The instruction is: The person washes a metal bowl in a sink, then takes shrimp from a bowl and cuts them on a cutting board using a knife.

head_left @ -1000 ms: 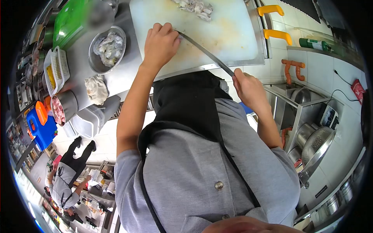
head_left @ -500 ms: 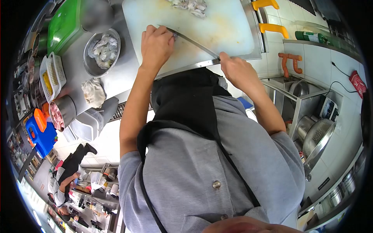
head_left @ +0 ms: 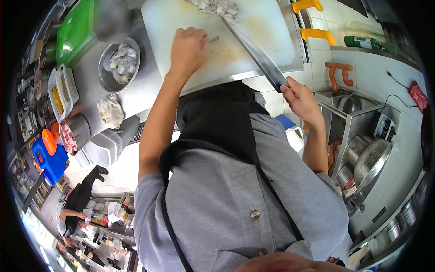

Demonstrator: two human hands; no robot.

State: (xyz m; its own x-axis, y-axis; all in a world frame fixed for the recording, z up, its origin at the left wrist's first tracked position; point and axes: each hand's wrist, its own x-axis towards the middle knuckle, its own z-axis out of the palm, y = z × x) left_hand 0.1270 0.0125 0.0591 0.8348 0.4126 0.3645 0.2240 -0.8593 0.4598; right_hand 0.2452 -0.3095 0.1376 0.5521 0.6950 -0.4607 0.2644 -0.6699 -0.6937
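- Right hand [head_left: 301,100]: fingers closed round long grey steel knife [head_left: 258,58], blade over white rectangular cutting board [head_left: 269,27].
- Left hand [head_left: 188,53], over board: fingers curled, grip unclear; keep clear of blade.

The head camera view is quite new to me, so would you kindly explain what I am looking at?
There is no machine here: these are a person's two bare hands, seen by one camera worn on the head, looking forward and down. That is why the person's own shirt and apron fill the middle. The right hand holds a large knife. The left hand is curled over the white cutting board; I cannot tell whether it grips anything. Pale food pieces lie at the board's far side. To the left, on the metal counter, are a bowl of similar pieces and a crumpled cloth.
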